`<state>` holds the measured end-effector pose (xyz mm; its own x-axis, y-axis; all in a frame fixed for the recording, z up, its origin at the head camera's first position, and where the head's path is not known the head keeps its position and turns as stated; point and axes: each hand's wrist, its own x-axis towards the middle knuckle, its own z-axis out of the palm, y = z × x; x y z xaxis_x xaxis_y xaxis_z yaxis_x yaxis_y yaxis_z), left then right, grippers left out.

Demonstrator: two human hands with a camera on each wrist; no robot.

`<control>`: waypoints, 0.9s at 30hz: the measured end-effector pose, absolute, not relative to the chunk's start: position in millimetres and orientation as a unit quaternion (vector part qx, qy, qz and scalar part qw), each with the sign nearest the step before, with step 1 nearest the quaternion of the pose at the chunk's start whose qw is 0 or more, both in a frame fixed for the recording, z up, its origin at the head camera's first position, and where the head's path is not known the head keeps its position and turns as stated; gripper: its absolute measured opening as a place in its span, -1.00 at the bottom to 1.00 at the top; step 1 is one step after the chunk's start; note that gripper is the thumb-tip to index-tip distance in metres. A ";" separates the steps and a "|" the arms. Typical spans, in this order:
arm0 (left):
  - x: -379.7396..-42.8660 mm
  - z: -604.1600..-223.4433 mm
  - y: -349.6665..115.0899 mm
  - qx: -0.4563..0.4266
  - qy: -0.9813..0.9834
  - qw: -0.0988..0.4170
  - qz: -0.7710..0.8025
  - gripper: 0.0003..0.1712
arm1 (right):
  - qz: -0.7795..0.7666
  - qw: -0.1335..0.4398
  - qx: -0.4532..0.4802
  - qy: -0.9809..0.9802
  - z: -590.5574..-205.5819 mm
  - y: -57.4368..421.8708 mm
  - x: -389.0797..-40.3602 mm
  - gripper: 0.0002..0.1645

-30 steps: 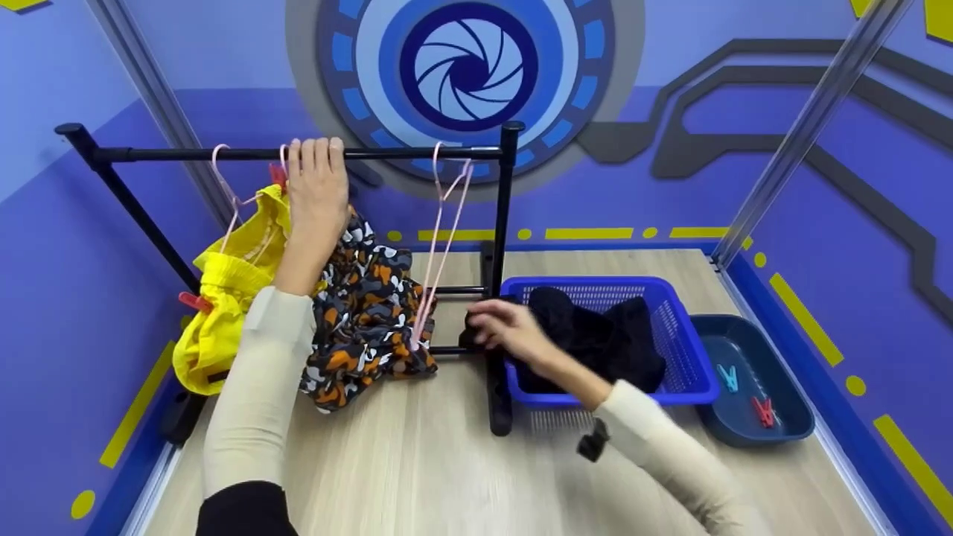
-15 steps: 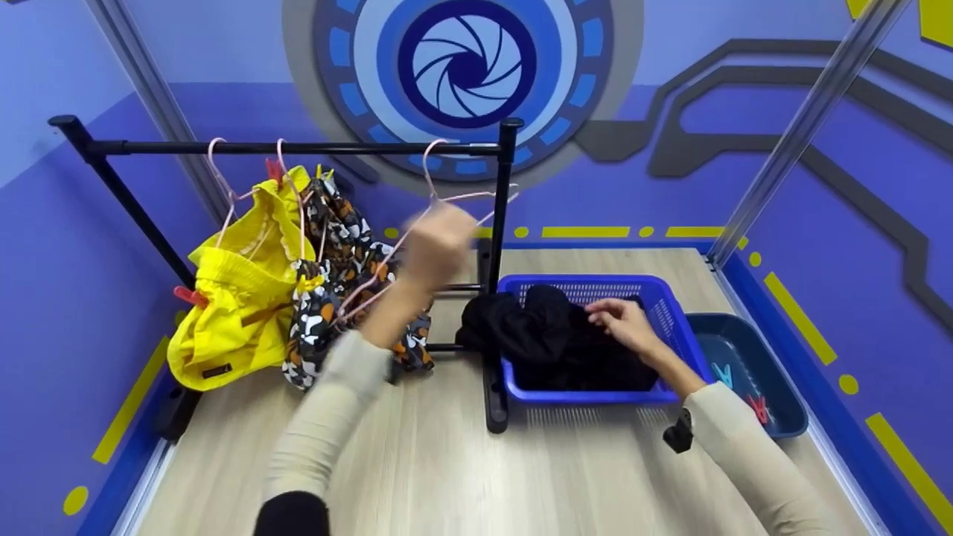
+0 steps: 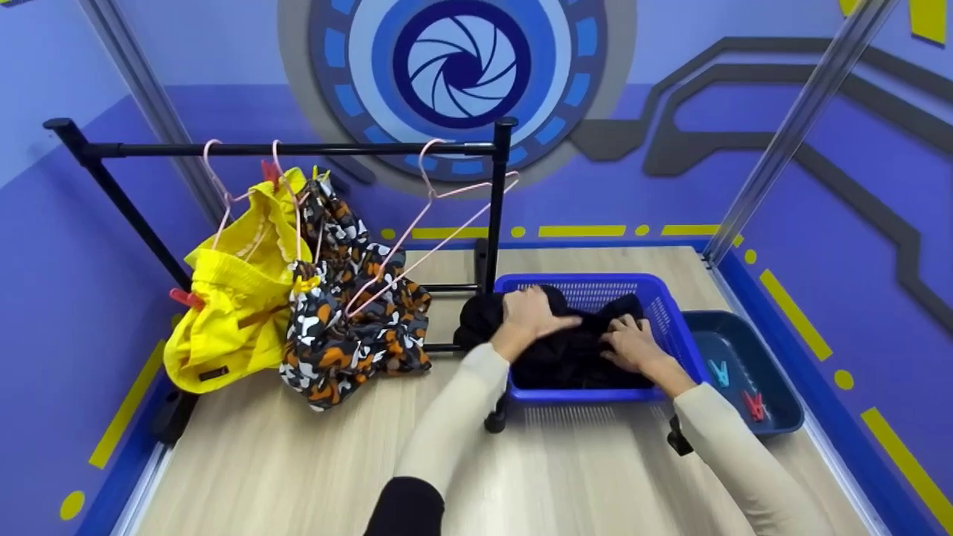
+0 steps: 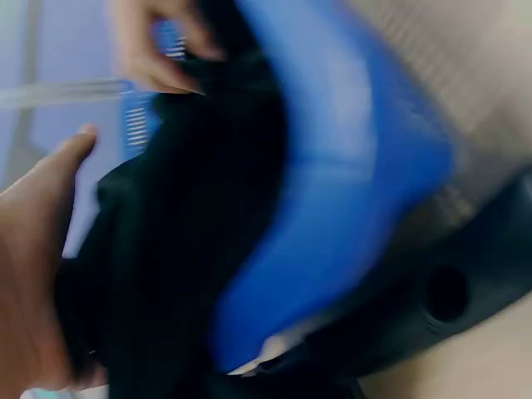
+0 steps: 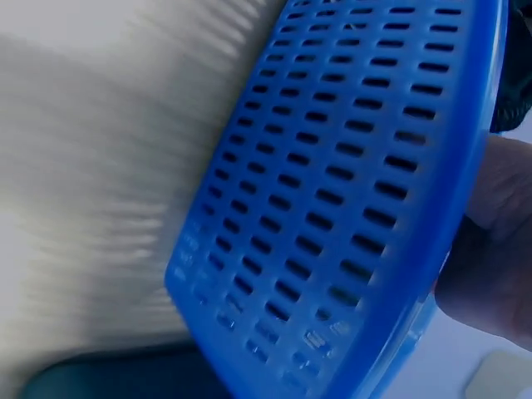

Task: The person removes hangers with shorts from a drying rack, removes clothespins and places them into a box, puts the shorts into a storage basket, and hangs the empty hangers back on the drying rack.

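Under left hand [image 3: 530, 313] and right hand [image 3: 633, 348], black clothes [image 3: 558, 363] in basket [image 3: 595, 298]. Near rim [image 3: 588, 397] just short of hands, surface [image 3: 588, 476] stretching before it; rack post [image 3: 492, 246] just beyond left hand. Left hand unclenched on clothes, thumb spread; right hand's fingers bent onto clothes, cannot tell if gripping.

We can read no text, brand or number in any of the three views. On the yellow garment [image 3: 238, 320] we note a small dark patch [image 3: 214, 374], apparently a label, near the lower edge; its content is too small to make out. The back wall [image 3: 595, 197] bears a round, aperture-like emblem [image 3: 461, 67] showing no legible lettering. On the blue basket [image 5: 328, 179], seen from the right wrist, we cannot tell whether blurred pale marks near the lower corner are lettering.
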<state>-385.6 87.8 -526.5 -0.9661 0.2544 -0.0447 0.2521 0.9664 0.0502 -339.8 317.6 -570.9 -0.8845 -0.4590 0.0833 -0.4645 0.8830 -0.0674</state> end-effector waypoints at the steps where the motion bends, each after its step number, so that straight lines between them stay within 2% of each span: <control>1: -384.9 -531.1 89.4 0.122 0.992 0.017 0.002 0.03 | 0.046 0.041 0.234 -0.970 -570.6 319.9 -338.5 -0.73; 4: -384.2 -536.5 88.3 0.120 0.993 -0.002 -0.020 -0.54 | 0.046 0.082 0.223 -0.970 -564.2 329.0 -337.3 -0.73; 6: -384.5 -534.3 85.1 0.116 0.993 -0.007 -0.005 -0.78 | 0.047 0.117 0.209 -0.970 -558.7 337.9 -340.4 -0.70; 9: -383.4 -525.5 78.7 0.096 0.995 -0.009 0.037 -0.78 | 0.095 0.186 0.177 -0.962 -550.1 355.1 -344.7 -0.70; 11: -382.4 -517.5 74.3 0.084 0.994 -0.013 0.067 -0.77 | 0.155 0.211 0.137 -0.955 -541.9 367.4 -345.5 -0.72; 15: -381.3 -499.8 65.2 0.079 0.992 -0.034 0.091 -0.76 | 0.291 0.202 0.022 -0.935 -515.9 384.6 -342.1 -0.79; 19: -380.9 -478.3 56.9 0.082 0.992 -0.042 0.091 -0.74 | 0.369 0.180 -0.058 -0.910 -487.7 388.8 -341.8 -0.69; 23: -381.1 -446.2 50.7 0.065 0.986 -0.010 0.155 -0.69 | 0.431 0.171 -0.076 -0.883 -459.3 383.9 -342.4 -0.50; 27: -378.9 -408.7 46.4 0.015 0.943 0.044 0.328 -0.60 | 0.480 0.156 -0.030 -0.862 -430.4 381.4 -341.6 -0.35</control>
